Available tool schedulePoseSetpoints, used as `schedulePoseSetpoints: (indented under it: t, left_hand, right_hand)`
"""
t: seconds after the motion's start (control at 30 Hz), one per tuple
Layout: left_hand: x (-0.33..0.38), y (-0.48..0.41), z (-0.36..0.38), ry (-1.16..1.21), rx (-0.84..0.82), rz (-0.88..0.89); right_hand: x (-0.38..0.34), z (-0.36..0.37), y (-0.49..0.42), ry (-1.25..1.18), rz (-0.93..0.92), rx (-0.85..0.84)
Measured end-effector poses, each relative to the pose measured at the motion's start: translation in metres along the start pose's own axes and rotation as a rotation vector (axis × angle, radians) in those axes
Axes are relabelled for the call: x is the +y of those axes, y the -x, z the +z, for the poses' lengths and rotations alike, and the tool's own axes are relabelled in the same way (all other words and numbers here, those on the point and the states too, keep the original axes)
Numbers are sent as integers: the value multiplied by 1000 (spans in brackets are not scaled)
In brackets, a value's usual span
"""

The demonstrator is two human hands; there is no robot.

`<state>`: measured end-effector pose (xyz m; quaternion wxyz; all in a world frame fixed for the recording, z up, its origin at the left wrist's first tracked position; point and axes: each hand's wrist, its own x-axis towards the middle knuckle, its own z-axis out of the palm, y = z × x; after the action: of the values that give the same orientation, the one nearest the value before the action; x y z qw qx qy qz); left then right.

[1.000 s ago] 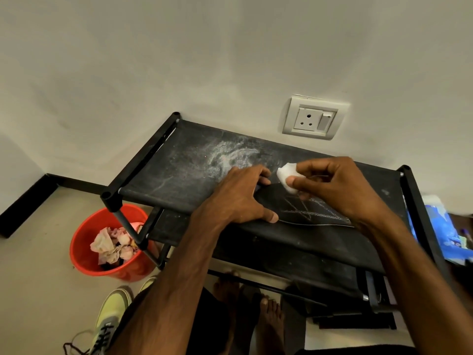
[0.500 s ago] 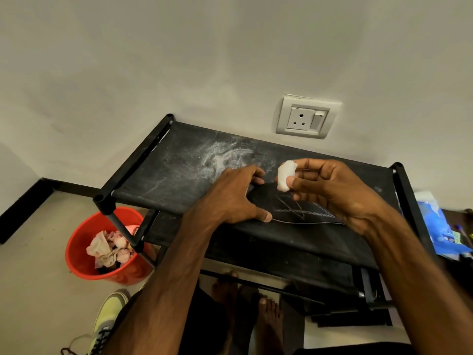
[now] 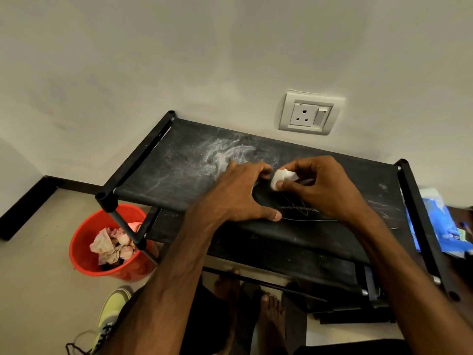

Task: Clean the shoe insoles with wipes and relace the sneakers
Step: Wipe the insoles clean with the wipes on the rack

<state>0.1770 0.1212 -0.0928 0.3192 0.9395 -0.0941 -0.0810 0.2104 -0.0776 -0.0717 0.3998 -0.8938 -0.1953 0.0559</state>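
Your right hand (image 3: 325, 187) pinches a balled white wipe (image 3: 280, 178) in its fingertip grip; keep it tight and scrub in short strokes. Your left hand (image 3: 239, 193), fingers spread, pins the black insole (image 3: 294, 201) near the front edge of the shoe rack (image 3: 179, 162); press firmly so it doesn't slide.

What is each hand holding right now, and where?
The right hand pinches a balled white wipe at its lower edge. The left hand grips nothing; it presses down the black insole.
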Motion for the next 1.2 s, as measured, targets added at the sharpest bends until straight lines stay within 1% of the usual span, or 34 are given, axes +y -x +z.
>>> schedulePoseSetpoints:
  t: [0.1,0.17,0.23,0.3,0.37,0.4,0.5,0.57,0.63,0.8,0.87,0.93,1.1,1.2]
  left_hand:
    - [6,-3,8,-29,34,-2]
    - [5,-5,11,-23,49,-19]
    - [5,-6,11,0,50,-30]
    - [5,-6,10,10,38,-32]
    - [6,-4,9,14,30,-31]
    - [7,-4,9,18,30,-32]
    - [8,-5,8,22,28,-43]
    - [8,-6,9,9,29,-47]
    - [8,-6,9,-2,25,-51]
    - [6,-7,9,-17,40,-47]
    - [5,-8,10,-19,48,-42]
    - [4,-8,11,-11,58,-38]
    - [2,-11,12,-12,50,-38]
    - [0,-11,12,-18,49,-33]
  right_hand:
    - [5,4,-5,82,0,52]
    - [8,7,-6,168,-30,55]
    - [7,7,-7,260,-79,24]
    - [4,5,-7,345,-99,-48]
    - [2,3,-8,391,-101,-124]
    - [1,3,-9,405,-108,-129]
    - [0,7,-13,423,-126,-44]
    - [0,9,-16,439,-122,-39]
    - [-2,9,-17,460,-117,-88]
    - [-10,-4,-4,472,-57,-284]
    - [-10,-7,1,509,-43,-330]
    - [-10,-6,3,527,-34,-300]
    - [-7,6,-8,496,-66,-128]
    - [-5,5,-9,461,-71,-148]
